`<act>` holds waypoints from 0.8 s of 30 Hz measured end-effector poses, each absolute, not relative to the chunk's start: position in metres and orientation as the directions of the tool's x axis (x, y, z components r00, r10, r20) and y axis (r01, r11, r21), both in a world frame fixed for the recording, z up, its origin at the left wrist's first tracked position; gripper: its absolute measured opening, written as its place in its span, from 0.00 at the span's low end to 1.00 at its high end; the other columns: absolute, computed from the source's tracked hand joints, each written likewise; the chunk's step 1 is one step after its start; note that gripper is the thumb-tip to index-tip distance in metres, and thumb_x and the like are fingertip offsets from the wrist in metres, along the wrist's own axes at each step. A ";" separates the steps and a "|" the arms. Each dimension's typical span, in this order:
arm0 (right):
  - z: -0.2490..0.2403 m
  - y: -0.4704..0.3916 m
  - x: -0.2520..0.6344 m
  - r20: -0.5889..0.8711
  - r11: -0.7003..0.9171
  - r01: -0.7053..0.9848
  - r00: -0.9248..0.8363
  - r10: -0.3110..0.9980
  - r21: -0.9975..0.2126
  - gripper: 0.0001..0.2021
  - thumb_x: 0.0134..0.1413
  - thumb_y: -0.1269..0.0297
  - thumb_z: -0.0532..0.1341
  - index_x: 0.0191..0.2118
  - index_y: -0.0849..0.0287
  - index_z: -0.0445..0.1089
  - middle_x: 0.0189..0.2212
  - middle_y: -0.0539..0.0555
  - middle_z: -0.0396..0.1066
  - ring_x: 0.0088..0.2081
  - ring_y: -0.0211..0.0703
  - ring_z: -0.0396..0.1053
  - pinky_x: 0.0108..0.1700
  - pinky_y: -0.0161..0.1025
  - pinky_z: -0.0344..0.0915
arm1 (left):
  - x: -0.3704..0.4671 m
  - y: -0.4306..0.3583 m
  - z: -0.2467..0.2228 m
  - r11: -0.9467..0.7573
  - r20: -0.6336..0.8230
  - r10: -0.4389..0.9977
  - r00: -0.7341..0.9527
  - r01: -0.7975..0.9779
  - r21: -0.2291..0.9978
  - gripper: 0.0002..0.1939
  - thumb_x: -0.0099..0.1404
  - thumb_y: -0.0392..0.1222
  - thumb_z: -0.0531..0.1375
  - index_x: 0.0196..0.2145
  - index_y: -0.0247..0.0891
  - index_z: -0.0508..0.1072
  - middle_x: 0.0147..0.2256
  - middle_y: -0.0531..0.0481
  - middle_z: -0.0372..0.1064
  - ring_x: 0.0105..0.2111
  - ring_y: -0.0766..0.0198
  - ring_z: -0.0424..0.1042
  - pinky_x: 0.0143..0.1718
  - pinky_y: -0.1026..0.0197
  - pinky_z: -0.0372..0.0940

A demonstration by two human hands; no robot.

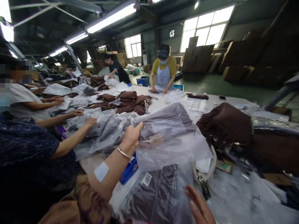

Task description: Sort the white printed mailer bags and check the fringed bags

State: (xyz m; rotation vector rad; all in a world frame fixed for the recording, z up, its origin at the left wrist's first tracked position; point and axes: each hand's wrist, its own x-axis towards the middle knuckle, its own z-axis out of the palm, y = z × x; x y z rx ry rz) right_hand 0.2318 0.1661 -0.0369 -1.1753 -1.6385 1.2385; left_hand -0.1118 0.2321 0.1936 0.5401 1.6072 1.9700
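The left hand [132, 134] reaches forward on an outstretched, slightly bent arm — a bracelet [123, 153] at the wrist and a white patch [101, 171] on the forearm — and its fingers clench the near left edge of a clear plastic bag holding a dark folded garment [168, 130], lifted above the middle of the surface [161, 104]. The right hand [199, 207] lies near the bottom edge, fingers spread flat and released on another bagged garment [158, 193] with a barcode label [146, 179], just below the lifted one. Far left, other people's hands [91, 121] press on more bags — brown garments [225, 124] are heaped at right.
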 end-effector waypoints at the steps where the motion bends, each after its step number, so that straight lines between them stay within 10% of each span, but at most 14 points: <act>1: -0.015 0.167 0.227 -0.050 -0.030 0.065 -0.332 0.942 -0.997 0.30 0.64 0.41 0.50 0.65 0.49 0.59 0.60 0.62 0.66 0.55 0.56 0.71 0.51 0.53 0.73 | -0.099 0.215 0.174 -0.128 -0.137 0.647 -0.750 -0.283 0.950 0.19 0.55 0.44 0.69 0.43 0.33 0.77 0.37 0.44 0.79 0.38 0.56 0.78 0.45 0.51 0.74; 5: 0.042 0.176 0.208 -0.183 -0.234 -0.090 -0.382 0.906 -0.968 0.30 0.55 0.40 0.62 0.55 0.57 0.67 0.45 0.61 0.75 0.41 0.49 0.75 0.39 0.43 0.74 | -0.056 0.145 0.096 0.166 -0.531 0.634 -0.563 -0.571 0.804 0.14 0.59 0.42 0.66 0.42 0.34 0.76 0.36 0.42 0.79 0.38 0.54 0.79 0.42 0.50 0.75; 9: 0.037 0.178 0.204 -0.340 -0.341 0.046 -0.273 0.900 -0.939 0.23 0.46 0.41 0.67 0.29 0.60 0.70 0.20 0.49 0.68 0.20 0.39 0.64 0.23 0.35 0.62 | -0.053 0.100 0.055 0.483 -0.439 0.624 -0.647 -0.122 0.867 0.15 0.57 0.38 0.66 0.42 0.32 0.75 0.38 0.39 0.76 0.45 0.49 0.77 0.50 0.45 0.71; 11: 0.027 0.172 0.207 -0.358 -0.351 0.076 -0.263 0.896 -0.933 0.21 0.45 0.42 0.66 0.27 0.58 0.69 0.19 0.48 0.67 0.20 0.39 0.64 0.22 0.35 0.60 | -0.056 0.093 0.058 0.431 -0.074 0.688 -0.722 0.324 0.842 0.19 0.56 0.37 0.66 0.46 0.33 0.73 0.45 0.38 0.73 0.53 0.47 0.71 0.57 0.42 0.64; 14: 0.018 0.163 0.209 -0.368 -0.347 0.126 -0.242 0.898 -0.929 0.20 0.45 0.43 0.64 0.32 0.58 0.70 0.22 0.49 0.70 0.22 0.43 0.67 0.24 0.37 0.62 | -0.040 0.093 0.077 0.149 0.257 0.876 -0.408 0.735 0.662 0.18 0.62 0.42 0.63 0.49 0.36 0.71 0.48 0.39 0.70 0.54 0.50 0.68 0.59 0.45 0.62; 19: 0.009 0.155 0.207 -0.265 -0.196 0.333 -0.173 0.949 -0.922 0.23 0.41 0.45 0.64 0.38 0.59 0.71 0.31 0.55 0.74 0.30 0.48 0.70 0.31 0.41 0.65 | 0.033 0.100 0.087 -0.117 0.011 0.992 0.129 0.856 0.504 0.32 0.53 0.55 0.70 0.50 0.34 0.70 0.47 0.36 0.69 0.48 0.44 0.69 0.50 0.47 0.66; 24: 0.002 0.150 0.207 -0.189 -0.059 0.498 -0.214 0.959 -0.865 0.15 0.45 0.49 0.56 0.21 0.56 0.66 0.19 0.52 0.67 0.25 0.45 0.65 0.29 0.41 0.57 | 0.056 0.109 0.067 -0.046 -0.199 0.972 0.126 0.931 0.363 0.14 0.60 0.33 0.58 0.45 0.32 0.71 0.42 0.35 0.71 0.40 0.49 0.73 0.40 0.52 0.67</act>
